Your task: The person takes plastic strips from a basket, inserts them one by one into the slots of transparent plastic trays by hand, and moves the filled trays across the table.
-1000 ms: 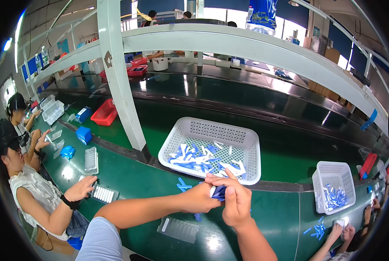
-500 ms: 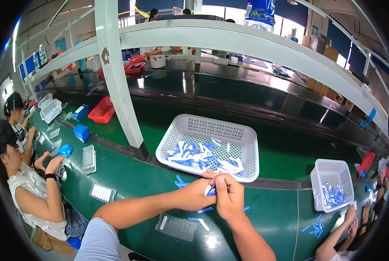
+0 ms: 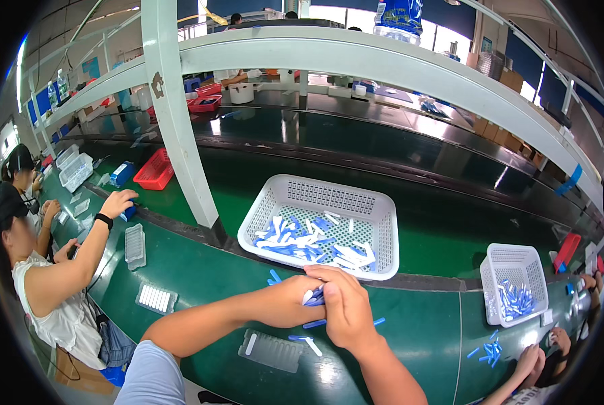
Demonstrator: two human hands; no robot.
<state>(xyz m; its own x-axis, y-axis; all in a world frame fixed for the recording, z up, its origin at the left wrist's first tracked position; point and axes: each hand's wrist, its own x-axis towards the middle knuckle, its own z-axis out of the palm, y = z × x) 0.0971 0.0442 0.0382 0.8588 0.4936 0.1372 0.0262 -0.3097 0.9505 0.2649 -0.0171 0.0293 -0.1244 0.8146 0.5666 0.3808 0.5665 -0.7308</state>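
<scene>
Viewing from the head camera: both hands meet over the green table (image 3: 416,344), just in front of the near rim of a white basket (image 3: 385,233). Left hand (image 3: 300,302) curled, holding a small bunch of blue and white sticks (image 3: 313,295), their ends showing between the two hands. Right hand (image 3: 349,307) cupped against the left, fingers laid across its front, thumb bent beside the bunch; how firmly it grips cannot be told.

More sticks, mixed blue and white, lie heaped in the basket, mostly toward its near side. Loose ones on the table: blue beside the basket's near left corner, blue under and beside the right hand, one blue and one white nearer the body.

Clear tray (image 3: 272,351) flat below the left forearm, one white stick upright in its left end.

Left side: a second tray (image 3: 156,298) with a row of white pieces; farther off, a third tray (image 3: 135,247); beyond, a red bin (image 3: 154,169). A co-worker's hand (image 3: 118,202) is at a blue box (image 3: 129,212).

Right side: smaller basket (image 3: 492,283) containing blue sticks, with loose blue sticks near it; another person's hands (image 3: 531,360) near those.
</scene>
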